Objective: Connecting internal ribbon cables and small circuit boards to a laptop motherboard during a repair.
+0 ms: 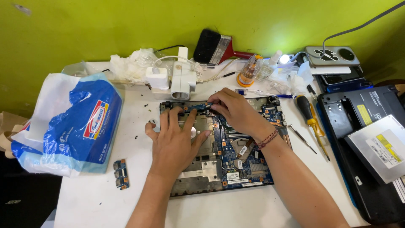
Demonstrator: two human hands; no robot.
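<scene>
An opened laptop base with a blue circuit board (236, 162) lies on the white table (97, 202). My left hand (175, 139) rests flat on the left half of the base, fingers spread, holding nothing. My right hand (236, 110) reaches to the board's far edge, its fingertips pinched on a small part or cable by the upper rim; what it pinches is too small to tell. A woven band sits on my right wrist.
A blue and white plastic bag (80, 126) lies left, a small blue board (121, 173) in front of it. White power adapters (175, 78) and a brush (217, 48) are behind. Screwdrivers (312, 122) lie right, beside a black laptop cover (358, 169) and an optical drive (382, 147).
</scene>
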